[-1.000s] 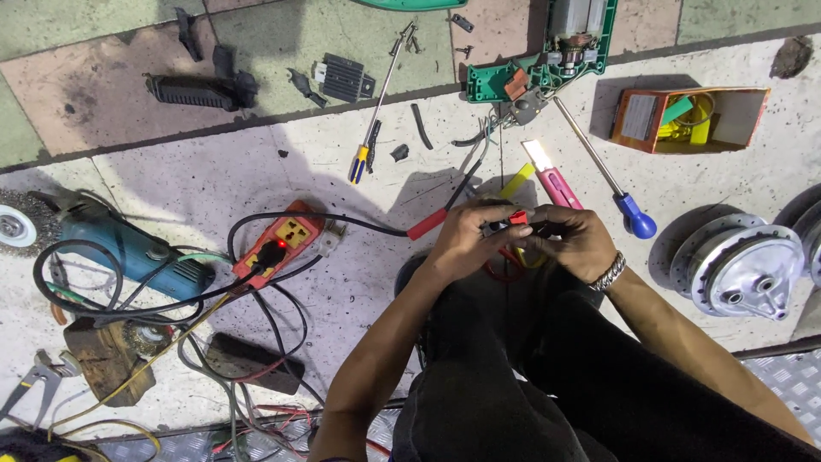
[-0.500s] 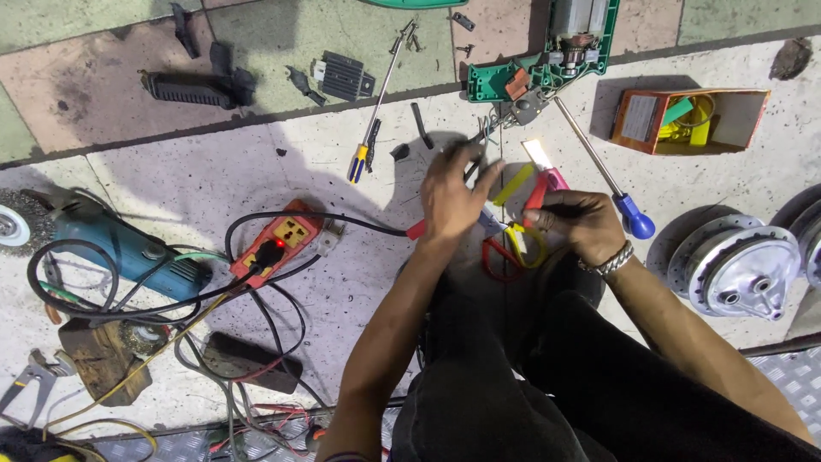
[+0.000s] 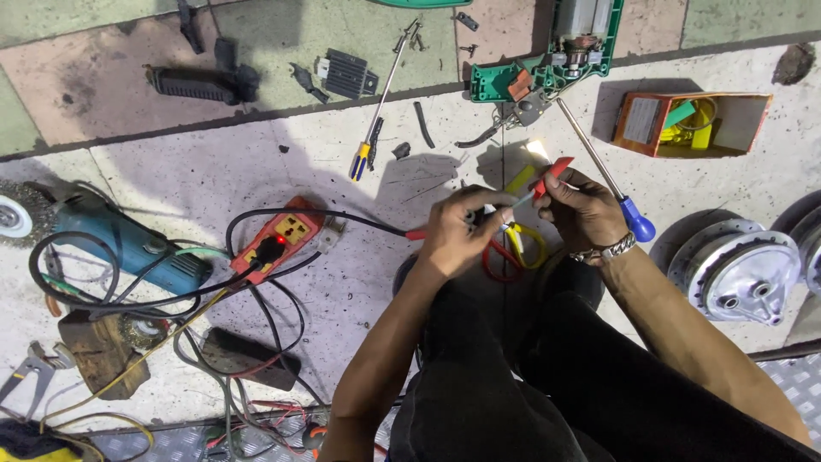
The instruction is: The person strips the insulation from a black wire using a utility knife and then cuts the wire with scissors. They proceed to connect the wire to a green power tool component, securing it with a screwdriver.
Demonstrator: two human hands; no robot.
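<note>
My left hand [image 3: 462, 229] is closed around a small dark part, from which red and yellow wire loops [image 3: 511, 250] hang between my hands. A red probe tip [image 3: 416, 233] sticks out on that hand's left side. My right hand [image 3: 586, 212] pinches a red-handled tool [image 3: 554, 174] whose thin shaft points left to the part in my left hand. Both hands are held above my knees in black trousers. What the tool's tip touches is hidden by my fingers.
An orange power strip [image 3: 286, 238] with black cables and a blue angle grinder [image 3: 128, 246] lie at the left. An opened green power tool [image 3: 547, 62], a blue-handled screwdriver [image 3: 637, 227], a yellow-handled screwdriver [image 3: 366, 154], an orange box [image 3: 684, 124] and a metal hub [image 3: 740, 274] surround my hands.
My left hand reached forward over the floor, then came back toward my right hand. My right hand now holds the red-handled tool angled toward my left hand.
</note>
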